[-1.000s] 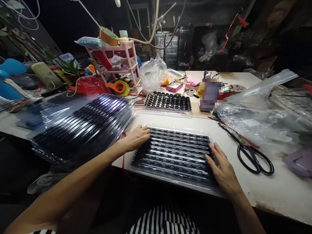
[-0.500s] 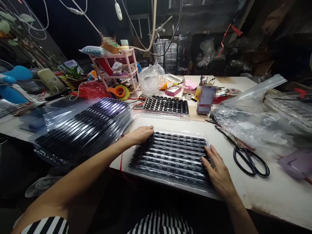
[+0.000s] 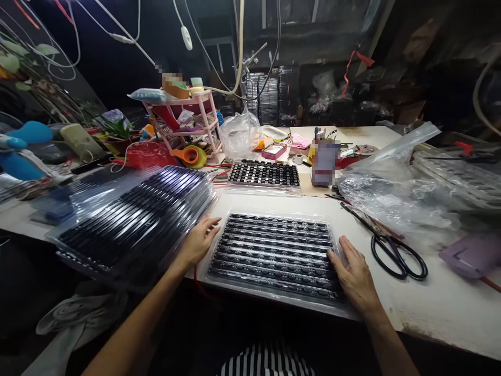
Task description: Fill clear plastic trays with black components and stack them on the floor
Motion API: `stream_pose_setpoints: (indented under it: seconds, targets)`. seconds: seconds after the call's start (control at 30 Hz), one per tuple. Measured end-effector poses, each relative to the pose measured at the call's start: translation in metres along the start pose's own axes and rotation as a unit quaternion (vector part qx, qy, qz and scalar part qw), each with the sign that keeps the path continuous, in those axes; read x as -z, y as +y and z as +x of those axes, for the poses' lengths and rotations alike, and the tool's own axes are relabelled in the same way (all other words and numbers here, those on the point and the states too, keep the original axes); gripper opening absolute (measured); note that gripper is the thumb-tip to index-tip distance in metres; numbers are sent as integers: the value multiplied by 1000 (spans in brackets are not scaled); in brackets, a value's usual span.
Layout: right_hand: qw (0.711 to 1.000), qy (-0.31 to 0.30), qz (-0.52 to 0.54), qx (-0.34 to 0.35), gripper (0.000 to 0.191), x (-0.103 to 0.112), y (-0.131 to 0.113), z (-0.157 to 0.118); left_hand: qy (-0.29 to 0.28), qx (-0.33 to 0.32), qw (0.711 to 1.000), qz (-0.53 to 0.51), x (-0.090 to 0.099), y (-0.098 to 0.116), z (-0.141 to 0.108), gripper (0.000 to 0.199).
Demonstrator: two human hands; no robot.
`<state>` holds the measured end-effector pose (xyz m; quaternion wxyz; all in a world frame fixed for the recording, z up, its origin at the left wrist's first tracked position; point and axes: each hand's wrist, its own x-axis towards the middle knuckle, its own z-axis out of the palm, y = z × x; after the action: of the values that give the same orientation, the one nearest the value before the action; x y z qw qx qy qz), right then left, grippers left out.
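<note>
A clear plastic tray (image 3: 274, 256) with rows of black parts lies flat at the front edge of the white table. Beside its left edge is my left hand (image 3: 200, 241), fingers apart and holding nothing. My right hand (image 3: 354, 271) rests along the tray's right edge, thumb on the rim and fingers spread. To the left stands a slanted stack of similar filled trays (image 3: 136, 214). Another tray of black parts (image 3: 264, 173) sits farther back on the table.
Large black scissors (image 3: 399, 256) lie right of the tray, near crumpled clear plastic bags (image 3: 395, 198). Behind the stack are a pink shelf rack (image 3: 183, 122), a tape dispenser (image 3: 190, 155) and a blue fan (image 3: 27, 143). Cables hang overhead.
My left hand has let go of the tray's upper left corner and moved left and toward me. My right hand stays at the right edge. The view has shifted slightly.
</note>
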<state>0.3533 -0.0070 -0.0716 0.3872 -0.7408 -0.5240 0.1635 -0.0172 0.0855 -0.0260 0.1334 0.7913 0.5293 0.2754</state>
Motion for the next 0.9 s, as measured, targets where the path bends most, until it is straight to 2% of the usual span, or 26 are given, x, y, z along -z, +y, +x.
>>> stream_pose_setpoints:
  seconds: [0.13, 0.23, 0.33, 0.43, 0.5, 0.57, 0.63, 0.73, 0.8, 0.83, 0.9]
  targets:
    - [999, -19, 26, -20, 76, 5, -6, 1, 3, 22, 997, -69, -10, -1, -34, 37]
    - [996, -31, 79, -42, 74, 12, -16, 0, 13, 36, 993, -110, -16, 4, -41, 35]
    - [985, -32, 161, -48, 67, 21, -27, 0, 8, 55, 985, -165, -13, 7, -39, 33]
    - [940, -96, 322, -60, 72, 28, -38, 1, 10, 93, 968, -233, -4, 7, -39, 36]
    - [894, -148, 416, -81, 77, 30, -44, 1, 36, 131, 951, -276, 3, 7, -41, 41]
    - [866, -162, 463, -96, 74, 32, -48, 2, 74, 163, 932, -314, 9, 7, -45, 48]
    - [855, -124, 493, -99, 63, 32, -49, 3, 107, 178, 917, -340, 14, 8, -49, 51]
    - [843, 4, 532, -82, 40, 35, -43, 4, 133, 187, 910, -345, 18, 11, -53, 46]
    - [833, 68, 544, -75, 35, 39, -37, 3, 131, 189, 916, -327, 20, 14, -54, 40]
    - [832, 74, 546, -72, 35, 42, -33, 2, 126, 187, 921, -317, 20, 15, -54, 35]
    - [841, 45, 536, -56, 36, 48, -26, -2, 112, 166, 937, -286, 20, 20, -52, 26]
